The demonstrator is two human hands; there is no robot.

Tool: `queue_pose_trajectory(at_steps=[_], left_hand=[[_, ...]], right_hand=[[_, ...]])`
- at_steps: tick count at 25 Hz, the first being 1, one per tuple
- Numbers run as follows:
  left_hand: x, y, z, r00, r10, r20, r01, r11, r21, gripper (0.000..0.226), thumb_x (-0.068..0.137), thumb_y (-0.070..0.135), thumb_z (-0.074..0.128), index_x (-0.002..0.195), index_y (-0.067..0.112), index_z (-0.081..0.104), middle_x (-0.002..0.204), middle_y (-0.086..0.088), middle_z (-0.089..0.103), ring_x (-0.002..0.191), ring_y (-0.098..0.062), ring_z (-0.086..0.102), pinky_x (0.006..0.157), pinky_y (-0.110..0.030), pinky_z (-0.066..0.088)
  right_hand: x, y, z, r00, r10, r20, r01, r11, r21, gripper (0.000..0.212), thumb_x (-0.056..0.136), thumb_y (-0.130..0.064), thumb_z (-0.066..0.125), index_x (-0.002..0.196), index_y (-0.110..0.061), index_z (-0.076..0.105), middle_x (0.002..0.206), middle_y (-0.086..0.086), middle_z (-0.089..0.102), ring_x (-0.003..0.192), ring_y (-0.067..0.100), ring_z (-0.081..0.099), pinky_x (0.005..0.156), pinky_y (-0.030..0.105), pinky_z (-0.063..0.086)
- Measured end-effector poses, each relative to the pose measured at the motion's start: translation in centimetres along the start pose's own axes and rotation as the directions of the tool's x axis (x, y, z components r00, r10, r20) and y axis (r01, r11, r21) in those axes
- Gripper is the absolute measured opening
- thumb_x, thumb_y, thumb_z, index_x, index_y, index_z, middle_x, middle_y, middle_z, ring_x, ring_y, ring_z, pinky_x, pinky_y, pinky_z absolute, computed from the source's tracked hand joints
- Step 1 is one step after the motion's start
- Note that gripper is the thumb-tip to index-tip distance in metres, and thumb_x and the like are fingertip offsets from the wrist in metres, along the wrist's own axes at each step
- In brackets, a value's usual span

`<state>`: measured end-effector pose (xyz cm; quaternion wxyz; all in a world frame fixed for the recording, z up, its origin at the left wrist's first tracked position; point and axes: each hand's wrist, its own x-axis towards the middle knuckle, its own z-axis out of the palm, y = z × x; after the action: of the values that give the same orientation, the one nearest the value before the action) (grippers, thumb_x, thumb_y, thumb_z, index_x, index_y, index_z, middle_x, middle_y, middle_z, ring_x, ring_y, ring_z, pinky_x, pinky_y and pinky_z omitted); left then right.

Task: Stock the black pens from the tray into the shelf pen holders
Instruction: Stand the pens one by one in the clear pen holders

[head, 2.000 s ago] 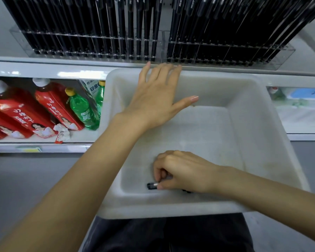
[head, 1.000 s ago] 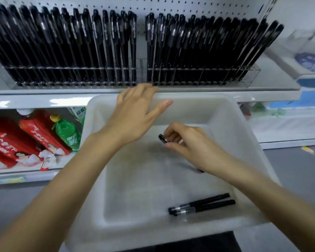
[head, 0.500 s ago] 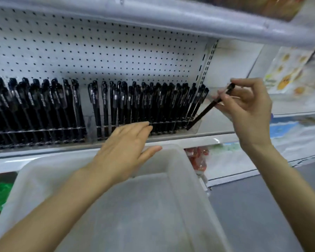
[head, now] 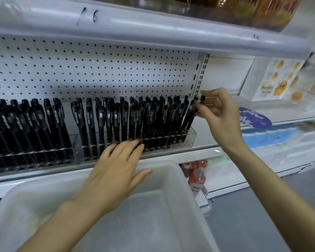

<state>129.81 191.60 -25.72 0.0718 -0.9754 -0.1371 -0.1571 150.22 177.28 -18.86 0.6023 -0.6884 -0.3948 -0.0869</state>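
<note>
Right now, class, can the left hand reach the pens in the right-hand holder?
Probably yes: the left hand is open, fingers at the holder front, nothing between; the right hand pinches a pen at its far end.

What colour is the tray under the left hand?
The tray is translucent milky white plastic, clearest in the head view.

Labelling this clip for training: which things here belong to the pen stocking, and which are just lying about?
Job: right hand pinching a black pen; left hand, open by the white tray; clear pen holders; stocked pens.
Lying about: bottles on the lower shelf; blue round sign; snack poster; pegboard.
</note>
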Motion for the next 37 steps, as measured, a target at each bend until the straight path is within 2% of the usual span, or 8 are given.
queue_pose_trajectory(at_steps=[3, 7, 14, 19, 27, 32, 34, 37], left_hand=[[-0.1, 0.0, 0.1, 1.000, 0.005, -0.004, -0.005, 1.000, 0.012, 0.063, 0.092, 0.055, 0.027, 0.125, 0.010, 0.058, 0.127, -0.006, 0.058, 0.116, -0.022, 0.056, 0.099, -0.036, 0.027], [-0.1, -0.1, 0.2, 1.000, 0.013, -0.003, -0.013, 1.000, 0.018, 0.064, 0.092, 0.054, 0.027, 0.124, 0.009, 0.059, 0.127, -0.007, 0.058, 0.116, -0.023, 0.056, 0.099, -0.036, 0.027], [-0.1, -0.1, 0.4, 1.000, 0.009, 0.000, -0.009, 1.000, 0.016, 0.064, 0.092, 0.054, 0.026, 0.123, 0.009, 0.060, 0.126, -0.007, 0.059, 0.116, -0.023, 0.056, 0.099, -0.037, 0.027], [-0.1, -0.1, 0.4, 1.000, 0.009, 0.007, -0.009, 1.000, 0.020, 0.065, 0.092, 0.055, 0.026, 0.124, 0.009, 0.059, 0.127, -0.006, 0.058, 0.116, -0.022, 0.055, 0.100, -0.037, 0.026], [0.1, -0.1, 0.0, 1.000, 0.016, 0.020, -0.016, 1.000, -0.006, 0.067, 0.093, 0.057, 0.022, 0.125, 0.012, 0.058, 0.128, -0.005, 0.057, 0.118, -0.020, 0.054, 0.101, -0.034, 0.024], [-1.7, -0.1, -1.8, 0.999, -0.012, 0.043, 0.018, 0.990, -0.137, 0.081, 0.086, 0.067, 0.006, 0.145, 0.017, 0.032, 0.151, -0.001, 0.030, 0.139, -0.015, 0.024, 0.112, -0.027, 0.003], [-3.2, -0.6, -2.1, 0.996, -0.043, 0.072, 0.053, 0.988, -0.144, 0.083, 0.086, 0.071, 0.008, 0.145, 0.016, 0.030, 0.152, -0.003, 0.028, 0.140, -0.018, 0.022, 0.114, -0.034, 0.007], [-6.2, -2.7, -2.2, 0.982, -0.151, 0.117, 0.170, 0.971, -0.170, 0.079, 0.084, 0.065, 0.017, 0.144, 0.015, 0.032, 0.147, -0.006, 0.035, 0.136, -0.023, 0.026, 0.112, -0.038, 0.013]], right_hand=[[0.6, 0.6, 0.2, 1.000, 0.025, 0.015, -0.024, 0.997, -0.071, 0.021, 0.086, -0.002, 0.063, 0.091, -0.022, 0.065, 0.086, -0.007, 0.069, 0.083, 0.020, 0.069, 0.081, 0.041, 0.057], [1.9, -0.1, -0.3, 0.994, 0.085, 0.064, -0.081, 0.994, -0.068, 0.026, 0.082, 0.000, 0.068, 0.086, -0.026, 0.067, 0.082, -0.006, 0.070, 0.075, 0.015, 0.068, 0.079, 0.030, 0.056], [3.2, -1.4, -0.5, 0.981, 0.089, 0.174, -0.044, 0.968, -0.248, 0.021, 0.081, 0.000, 0.069, 0.094, -0.017, 0.071, 0.083, -0.004, 0.069, 0.078, 0.013, 0.067, 0.077, 0.019, 0.053], [2.6, -1.2, -0.1, 0.968, 0.062, 0.242, 0.034, 0.926, -0.375, 0.019, 0.081, -0.005, 0.070, 0.096, -0.017, 0.073, 0.080, -0.012, 0.067, 0.070, -0.006, 0.064, 0.070, 0.002, 0.045], [2.0, -1.1, -1.0, 0.976, 0.087, 0.201, -0.004, 0.924, -0.382, 0.021, 0.085, -0.016, 0.067, 0.106, -0.019, 0.071, 0.078, -0.009, 0.070, 0.073, 0.002, 0.067, 0.085, 0.026, 0.054], [-0.9, -4.2, -1.5, 0.979, 0.043, 0.201, 0.027, 0.942, -0.334, 0.015, 0.084, -0.016, 0.070, 0.099, -0.021, 0.069, 0.076, -0.002, 0.068, 0.069, 0.013, 0.068, 0.075, 0.032, 0.057], [-4.5, -6.1, -0.3, 0.930, 0.097, 0.355, 0.001, 0.964, -0.266, 0.017, 0.081, -0.012, 0.072, 0.096, -0.020, 0.069, 0.074, -0.001, 0.068, 0.064, 0.013, 0.066, 0.065, 0.027, 0.057], [-11.9, -7.3, 2.6, 0.701, 0.237, 0.672, -0.170, 0.971, -0.166, 0.018, 0.076, -0.006, 0.075, 0.091, -0.015, 0.069, 0.068, 0.001, 0.066, 0.055, 0.009, 0.061, 0.054, 0.018, 0.051]])
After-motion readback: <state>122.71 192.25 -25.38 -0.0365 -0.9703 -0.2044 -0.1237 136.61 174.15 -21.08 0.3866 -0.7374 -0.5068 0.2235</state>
